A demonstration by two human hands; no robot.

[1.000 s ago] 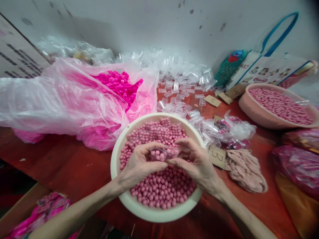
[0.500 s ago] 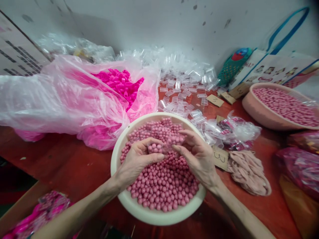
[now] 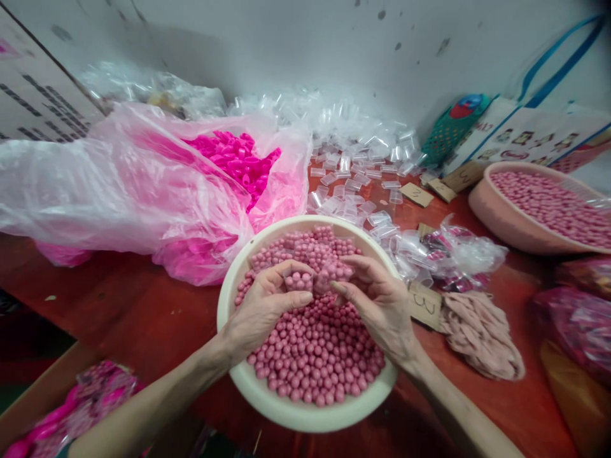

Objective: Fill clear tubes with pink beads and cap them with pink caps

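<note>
My left hand (image 3: 260,308) is closed, with thumb and forefinger around a small clear plastic case (image 3: 299,280) filled with pink beads. My right hand (image 3: 379,302) pinches a second clear piece with beads (image 3: 333,272), its outline hard to tell from the beads behind it. Both are held close together above a cream basin (image 3: 305,418). Loose round pink beads (image 3: 310,362) fill the basin, and toward its far side lie smaller-looking clumps (image 3: 310,245), perhaps beads in clear cases.
Clear plastic cases (image 3: 344,165) lie scattered behind the basin. A pink plastic bag (image 3: 143,184) holds bright pink parts (image 3: 236,159) at left. At right are a crumpled cloth (image 3: 482,334), a cardboard tag (image 3: 424,306) and a pink basin of beads (image 3: 496,213).
The whole view has shifted slightly to the right. Both hands keep their grip, and the two held pieces stay close together above the basin.
</note>
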